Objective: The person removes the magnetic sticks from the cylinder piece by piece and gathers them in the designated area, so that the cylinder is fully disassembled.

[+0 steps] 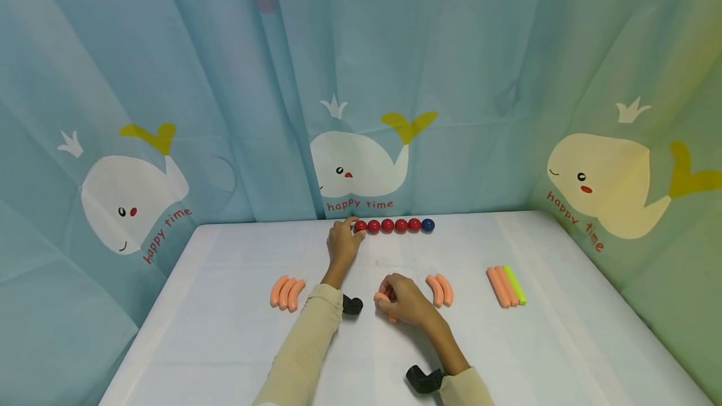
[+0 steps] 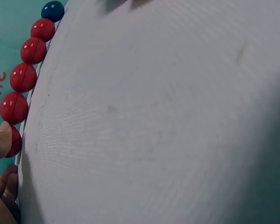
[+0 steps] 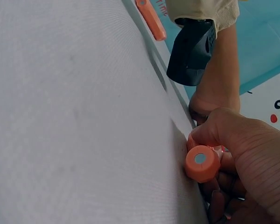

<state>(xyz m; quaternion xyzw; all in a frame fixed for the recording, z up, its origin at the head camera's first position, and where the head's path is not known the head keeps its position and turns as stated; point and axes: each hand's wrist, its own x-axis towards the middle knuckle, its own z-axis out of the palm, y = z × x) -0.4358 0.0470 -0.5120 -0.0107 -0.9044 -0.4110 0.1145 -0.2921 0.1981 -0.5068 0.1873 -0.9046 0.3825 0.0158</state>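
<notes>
At the far edge of the table, several glossy red balls [image 1: 387, 226] form a straight row with one blue ball [image 1: 428, 225] at its right end. My left hand [image 1: 344, 240] pinches the leftmost red ball [image 2: 15, 141] between thumb and fingers; its thumb overlaps the ball in the left wrist view. Nearer to me, my right hand [image 1: 410, 301] grips a salmon-orange curved rod [image 1: 381, 298] close over the table. The right wrist view shows the rod end [image 3: 203, 163] with a round silver disc in it. My fingers hide much of the rod.
Three curved orange rods [image 1: 287, 293] lie left of my left forearm. Two more curved rods [image 1: 439, 290] lie right of my right hand. Further right, straight orange rods [image 1: 501, 287] lie beside a lime-green rod [image 1: 514, 285]. A whale-print curtain [image 1: 479, 80] stands behind the white table [image 1: 225, 331].
</notes>
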